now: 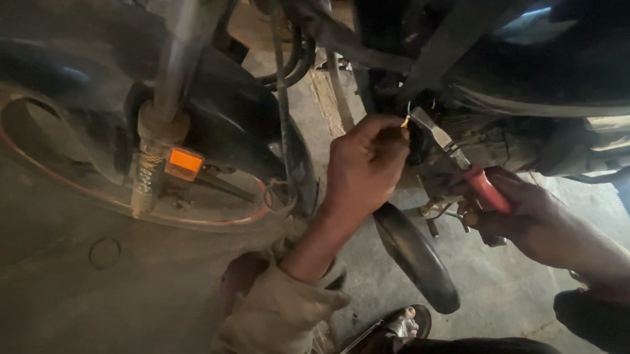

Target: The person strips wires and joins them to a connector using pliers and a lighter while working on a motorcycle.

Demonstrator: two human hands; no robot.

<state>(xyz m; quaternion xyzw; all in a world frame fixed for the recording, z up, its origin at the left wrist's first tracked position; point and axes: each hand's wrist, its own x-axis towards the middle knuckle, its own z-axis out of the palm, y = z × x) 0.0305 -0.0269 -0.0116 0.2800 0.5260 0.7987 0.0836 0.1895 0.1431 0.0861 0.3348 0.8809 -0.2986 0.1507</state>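
Head view, looking down beside a motorcycle. The left hand (363,165), at centre frame, is closed, its fingertips pinching a thin wire end (405,121) that shows a small orange-yellow tip and a green strand just above it, close under the dark engine area (484,144) at upper right. The right hand (520,208), at right of centre, is wrapped around the red handle of a pair of pliers (462,165). The pliers' long axis runs diagonally from the handle at lower right up to the metal nose at upper left, so the nose points at the pinched wire and lies just beside it; whether nose and wire touch cannot be told. The wire thus lies up and to the left of the right hand, and directly at the left hand's fingertips, making the left hand the nearer. At left of frame stand the front wheel (64,175), its fork leg (156,122) and an orange reflector (185,163). A curved black mudguard piece (417,257) lies on the concrete floor (80,294) at lower centre.
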